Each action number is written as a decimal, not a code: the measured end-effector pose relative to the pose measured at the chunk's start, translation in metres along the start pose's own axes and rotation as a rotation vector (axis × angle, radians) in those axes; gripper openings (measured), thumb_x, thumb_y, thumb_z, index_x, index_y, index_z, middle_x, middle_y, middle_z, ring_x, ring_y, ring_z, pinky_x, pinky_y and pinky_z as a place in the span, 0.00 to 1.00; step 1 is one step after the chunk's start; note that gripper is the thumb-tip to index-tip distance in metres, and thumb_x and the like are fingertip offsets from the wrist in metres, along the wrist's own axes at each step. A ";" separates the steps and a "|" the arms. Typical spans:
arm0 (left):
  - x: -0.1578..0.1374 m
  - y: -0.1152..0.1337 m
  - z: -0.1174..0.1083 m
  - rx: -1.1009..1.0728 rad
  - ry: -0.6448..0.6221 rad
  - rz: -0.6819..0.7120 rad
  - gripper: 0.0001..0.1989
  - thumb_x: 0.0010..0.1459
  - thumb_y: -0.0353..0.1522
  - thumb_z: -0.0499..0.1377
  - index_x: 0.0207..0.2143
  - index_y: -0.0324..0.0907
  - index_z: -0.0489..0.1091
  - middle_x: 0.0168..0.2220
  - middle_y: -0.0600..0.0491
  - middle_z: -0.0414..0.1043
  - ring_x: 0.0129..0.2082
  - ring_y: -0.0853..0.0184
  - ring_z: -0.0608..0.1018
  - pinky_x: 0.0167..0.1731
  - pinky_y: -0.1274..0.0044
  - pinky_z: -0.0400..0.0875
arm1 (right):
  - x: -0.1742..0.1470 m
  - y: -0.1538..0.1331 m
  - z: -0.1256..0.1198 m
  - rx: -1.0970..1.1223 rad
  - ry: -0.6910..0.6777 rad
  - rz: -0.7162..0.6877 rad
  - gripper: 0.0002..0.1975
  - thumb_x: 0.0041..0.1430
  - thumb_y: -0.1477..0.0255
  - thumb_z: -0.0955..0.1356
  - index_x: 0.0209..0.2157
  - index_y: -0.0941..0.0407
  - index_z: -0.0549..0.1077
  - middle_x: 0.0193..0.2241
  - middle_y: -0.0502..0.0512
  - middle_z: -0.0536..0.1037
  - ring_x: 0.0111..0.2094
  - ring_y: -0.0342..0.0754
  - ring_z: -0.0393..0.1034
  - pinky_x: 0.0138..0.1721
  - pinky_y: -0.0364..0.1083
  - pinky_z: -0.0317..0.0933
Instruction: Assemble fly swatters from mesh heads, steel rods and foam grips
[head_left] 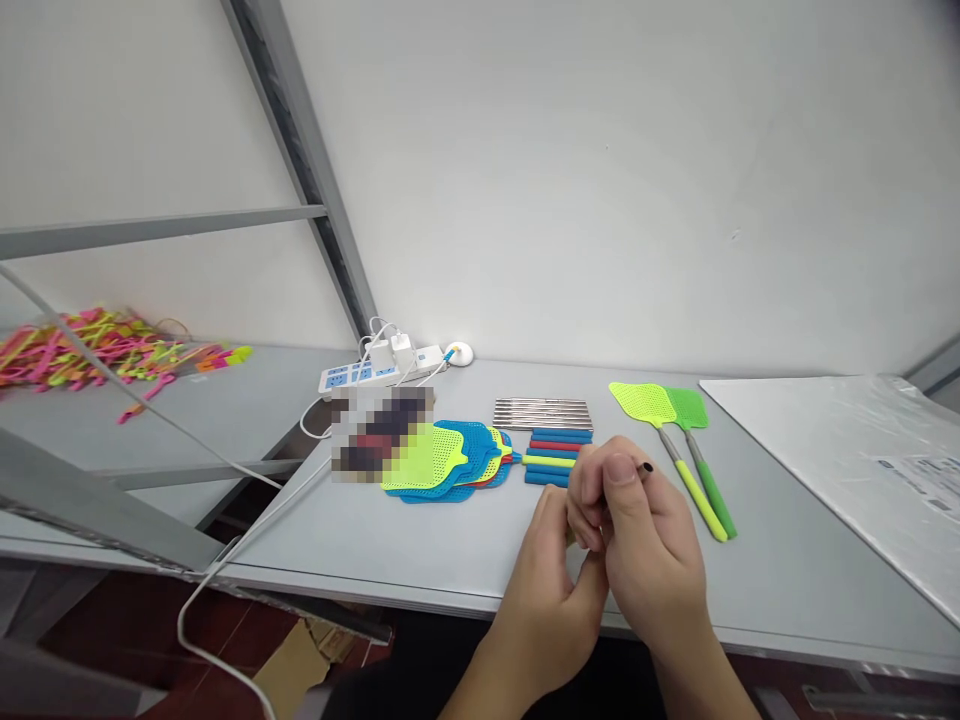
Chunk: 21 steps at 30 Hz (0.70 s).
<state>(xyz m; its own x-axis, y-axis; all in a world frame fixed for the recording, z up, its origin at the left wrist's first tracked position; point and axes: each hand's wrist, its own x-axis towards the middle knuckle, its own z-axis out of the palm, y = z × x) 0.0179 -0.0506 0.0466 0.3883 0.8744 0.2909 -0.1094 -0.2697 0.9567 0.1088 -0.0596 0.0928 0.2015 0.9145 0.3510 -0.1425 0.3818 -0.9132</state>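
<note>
Close together at the table's front edge, both my hands are closed. My right hand (656, 565) wraps round a thin tube (646, 468), whose dark end pokes out past the thumb. Against it, my left hand (551, 600) has its fingers curled round something mostly hidden; a sliver of yellow-green shows between the hands. Just beyond them lie blue, red and yellow handle sleeves (559, 437) and a row of metal rods (541, 413). Left of these is a pile of perforated fly swatter heads (442, 465). Two fly swatters with handles, one yellow (701, 500) and one green (712, 490), rest to the right.
A power strip (356, 375) with white chargers stands at the back left, its cable (225, 555) hanging over the front edge. A grey metal post (315, 170) rises there. Colourful strips (90, 350) lie far left. A white wrapped board (847, 460) covers the right side.
</note>
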 end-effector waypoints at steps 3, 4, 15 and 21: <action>-0.002 0.002 -0.009 -0.091 0.084 0.116 0.20 0.61 0.34 0.58 0.54 0.48 0.59 0.51 0.46 0.66 0.50 0.60 0.72 0.51 0.65 0.69 | 0.004 0.003 0.002 -0.014 -0.026 -0.005 0.18 0.69 0.61 0.60 0.26 0.55 0.62 0.21 0.44 0.57 0.21 0.40 0.49 0.22 0.42 0.47; -0.002 0.005 -0.012 -0.112 0.113 0.165 0.21 0.61 0.36 0.57 0.56 0.51 0.57 0.55 0.47 0.63 0.53 0.59 0.70 0.54 0.63 0.67 | 0.005 0.004 0.003 -0.025 -0.043 -0.014 0.17 0.69 0.62 0.60 0.26 0.55 0.62 0.21 0.44 0.57 0.21 0.40 0.50 0.22 0.42 0.48; 0.033 0.056 -0.023 0.101 0.032 0.232 0.11 0.68 0.35 0.51 0.48 0.47 0.69 0.53 0.51 0.70 0.55 0.63 0.70 0.55 0.70 0.65 | 0.015 0.017 0.017 -0.035 -0.144 -0.045 0.15 0.68 0.64 0.60 0.29 0.55 0.66 0.25 0.48 0.66 0.27 0.42 0.61 0.26 0.41 0.55; 0.043 0.044 -0.021 0.128 0.053 0.330 0.08 0.67 0.34 0.52 0.38 0.44 0.70 0.48 0.49 0.73 0.50 0.61 0.73 0.48 0.69 0.69 | 0.015 0.027 0.012 -0.078 -0.162 -0.088 0.18 0.69 0.62 0.58 0.27 0.55 0.66 0.23 0.49 0.67 0.25 0.44 0.62 0.27 0.43 0.58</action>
<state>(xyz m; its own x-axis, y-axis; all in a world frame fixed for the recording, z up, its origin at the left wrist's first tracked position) 0.0103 -0.0169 0.1017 0.3024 0.7505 0.5876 -0.1038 -0.5869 0.8030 0.0964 -0.0337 0.0760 0.0502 0.8899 0.4533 -0.0548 0.4556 -0.8885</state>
